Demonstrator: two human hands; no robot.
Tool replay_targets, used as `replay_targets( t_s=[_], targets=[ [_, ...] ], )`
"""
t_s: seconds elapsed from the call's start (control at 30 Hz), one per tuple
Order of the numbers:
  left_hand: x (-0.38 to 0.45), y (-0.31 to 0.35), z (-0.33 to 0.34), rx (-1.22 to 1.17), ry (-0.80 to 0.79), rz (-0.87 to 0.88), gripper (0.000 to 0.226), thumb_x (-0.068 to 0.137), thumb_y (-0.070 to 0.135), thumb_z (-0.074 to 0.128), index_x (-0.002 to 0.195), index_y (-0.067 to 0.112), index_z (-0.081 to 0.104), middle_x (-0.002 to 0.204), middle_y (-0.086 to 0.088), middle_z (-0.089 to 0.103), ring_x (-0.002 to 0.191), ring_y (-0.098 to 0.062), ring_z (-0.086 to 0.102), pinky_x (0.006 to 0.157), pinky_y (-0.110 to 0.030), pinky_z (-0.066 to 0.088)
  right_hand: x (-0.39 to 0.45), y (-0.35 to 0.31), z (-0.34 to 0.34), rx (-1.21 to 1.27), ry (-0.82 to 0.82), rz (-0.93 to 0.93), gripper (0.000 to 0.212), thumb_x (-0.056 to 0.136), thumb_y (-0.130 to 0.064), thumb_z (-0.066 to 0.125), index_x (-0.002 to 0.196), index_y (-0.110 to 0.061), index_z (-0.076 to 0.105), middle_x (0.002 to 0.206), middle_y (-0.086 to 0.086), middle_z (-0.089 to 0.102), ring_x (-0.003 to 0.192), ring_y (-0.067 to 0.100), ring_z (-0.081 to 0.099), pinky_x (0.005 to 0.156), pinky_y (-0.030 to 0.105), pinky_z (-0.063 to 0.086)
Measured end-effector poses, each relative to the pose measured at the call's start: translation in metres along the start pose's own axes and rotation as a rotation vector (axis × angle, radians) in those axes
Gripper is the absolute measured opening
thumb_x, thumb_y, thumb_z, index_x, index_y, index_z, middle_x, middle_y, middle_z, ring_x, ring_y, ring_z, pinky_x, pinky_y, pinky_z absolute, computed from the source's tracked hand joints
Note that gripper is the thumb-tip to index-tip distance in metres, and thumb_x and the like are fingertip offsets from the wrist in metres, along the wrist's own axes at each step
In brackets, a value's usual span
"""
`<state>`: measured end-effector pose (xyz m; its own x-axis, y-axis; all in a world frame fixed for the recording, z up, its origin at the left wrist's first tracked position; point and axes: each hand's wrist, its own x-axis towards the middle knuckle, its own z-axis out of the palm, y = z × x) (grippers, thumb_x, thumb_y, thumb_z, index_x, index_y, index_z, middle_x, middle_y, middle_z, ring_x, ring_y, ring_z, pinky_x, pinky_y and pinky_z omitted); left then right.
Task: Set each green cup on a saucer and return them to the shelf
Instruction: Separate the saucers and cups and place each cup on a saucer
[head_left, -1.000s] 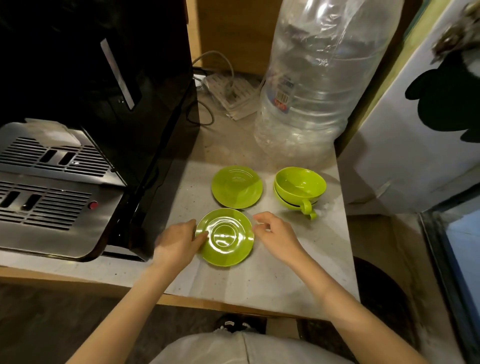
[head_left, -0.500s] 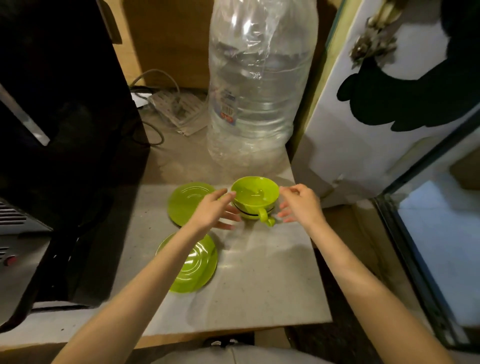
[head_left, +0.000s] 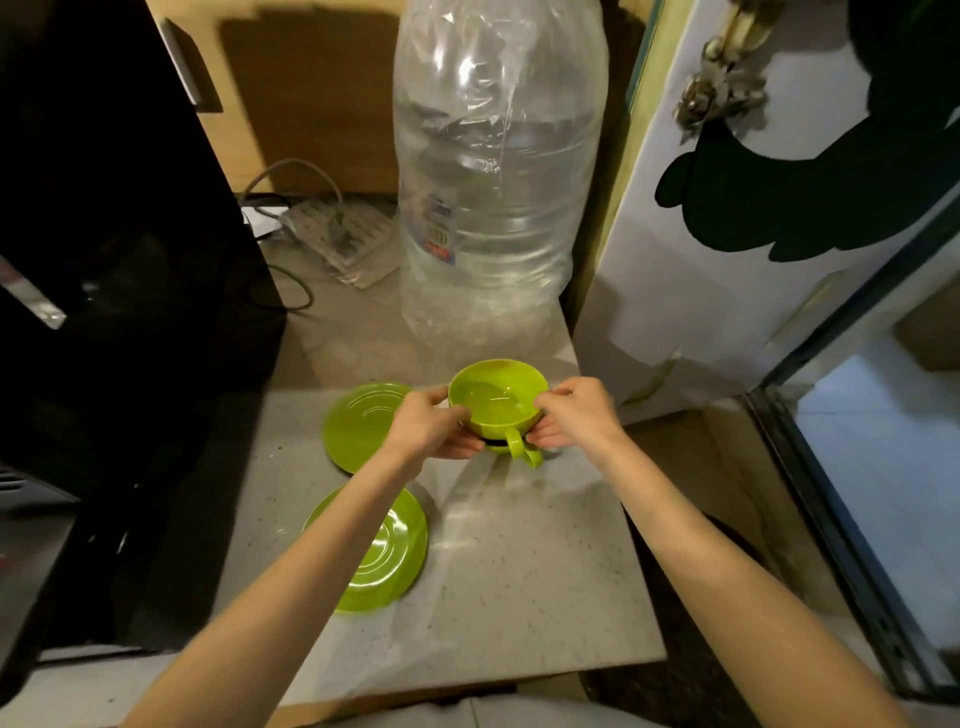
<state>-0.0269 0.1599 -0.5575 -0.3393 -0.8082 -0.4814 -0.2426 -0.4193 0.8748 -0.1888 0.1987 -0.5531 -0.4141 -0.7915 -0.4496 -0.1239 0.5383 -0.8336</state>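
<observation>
Two green cups are nested near the back of the counter; the top cup (head_left: 497, 397) shows its open bowl, its handle pointing toward me, and only a sliver of the lower cup peeks out beneath it. My left hand (head_left: 428, 427) grips the stack's left side and my right hand (head_left: 570, 414) grips its right side. One green saucer (head_left: 361, 426) lies flat just left of the cups, partly behind my left hand. A second green saucer (head_left: 382, 553) lies nearer to me, partly covered by my left forearm.
A big clear water bottle (head_left: 496, 171) stands right behind the cups. A black coffee machine (head_left: 114, 291) fills the left side. A power strip with cables (head_left: 337, 234) lies at the back. The grey countertop (head_left: 519, 582) ends at right; a white door panel (head_left: 779, 234) stands there.
My hands left the near saucer, reached back to the nested cups and have now closed on both sides of them. The camera view has swung right and closer.
</observation>
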Motion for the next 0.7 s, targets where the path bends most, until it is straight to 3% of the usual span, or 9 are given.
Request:
replay_targets(
  t_s=[0.1, 0.27, 0.43, 0.57, 0.63, 0.7],
  targets=[
    [-0.004, 0.006, -0.006, -0.054, 0.031, 0.031, 0.038, 0.086, 0.001, 0.048, 0.124, 0.003, 0.048, 0.039, -0.002, 0.064, 0.038, -0.012, 0.063, 0.043, -0.022, 0.054, -0.002, -0.012, 0.002, 0.028, -0.002, -0.034, 0.022, 0.081, -0.001, 0.053, 0.061, -0.008, 0.050, 0.055, 0.021, 0.060, 0.046, 0.027, 0.064, 0.058, 0.038, 0.059],
    [-0.015, 0.014, -0.030, -0.120, 0.119, 0.107, 0.048, 0.086, 0.002, 0.051, 0.133, 0.008, 0.041, 0.048, -0.006, 0.066, 0.040, -0.011, 0.064, 0.045, -0.023, 0.054, -0.002, -0.029, 0.021, 0.109, -0.044, -0.097, 0.017, 0.084, 0.001, 0.054, 0.075, -0.013, 0.047, 0.056, 0.020, 0.058, 0.030, 0.012, 0.060, 0.038, 0.023, 0.054],
    [-0.022, 0.002, -0.061, -0.178, 0.255, 0.109, 0.058, 0.086, 0.001, 0.053, 0.139, 0.011, 0.033, 0.067, -0.016, 0.063, 0.039, -0.010, 0.063, 0.045, -0.022, 0.055, -0.001, -0.032, 0.061, 0.109, -0.104, -0.145, 0.018, 0.086, -0.002, 0.056, 0.101, -0.007, 0.047, 0.067, 0.017, 0.062, 0.034, 0.008, 0.060, 0.044, 0.023, 0.056],
    [-0.026, -0.017, -0.081, -0.228, 0.339, 0.078, 0.060, 0.086, -0.002, 0.052, 0.140, 0.012, 0.031, 0.055, -0.012, 0.065, 0.035, -0.008, 0.061, 0.041, -0.019, 0.052, 0.001, -0.027, 0.094, 0.062, -0.163, -0.115, 0.032, 0.088, -0.001, 0.053, 0.119, 0.003, 0.046, 0.070, 0.013, 0.060, 0.030, 0.004, 0.058, 0.039, 0.019, 0.053],
    [-0.024, -0.027, -0.089, -0.251, 0.362, 0.036, 0.060, 0.086, -0.002, 0.052, 0.140, 0.013, 0.030, 0.044, -0.006, 0.065, 0.033, -0.009, 0.060, 0.040, -0.019, 0.051, 0.000, -0.024, 0.106, 0.027, -0.186, -0.099, 0.034, 0.088, -0.001, 0.053, 0.121, 0.003, 0.046, 0.079, 0.017, 0.061, 0.041, 0.013, 0.065, 0.044, 0.022, 0.055],
    [-0.022, -0.036, -0.094, -0.245, 0.394, -0.008, 0.061, 0.086, 0.000, 0.054, 0.140, 0.015, 0.032, 0.055, -0.012, 0.066, 0.036, -0.009, 0.061, 0.040, -0.019, 0.052, -0.002, -0.023, 0.115, -0.010, -0.197, -0.086, 0.030, 0.089, 0.000, 0.052, 0.118, 0.003, 0.048, 0.092, 0.025, 0.063, 0.070, 0.034, 0.071, 0.061, 0.035, 0.059]
  ],
)
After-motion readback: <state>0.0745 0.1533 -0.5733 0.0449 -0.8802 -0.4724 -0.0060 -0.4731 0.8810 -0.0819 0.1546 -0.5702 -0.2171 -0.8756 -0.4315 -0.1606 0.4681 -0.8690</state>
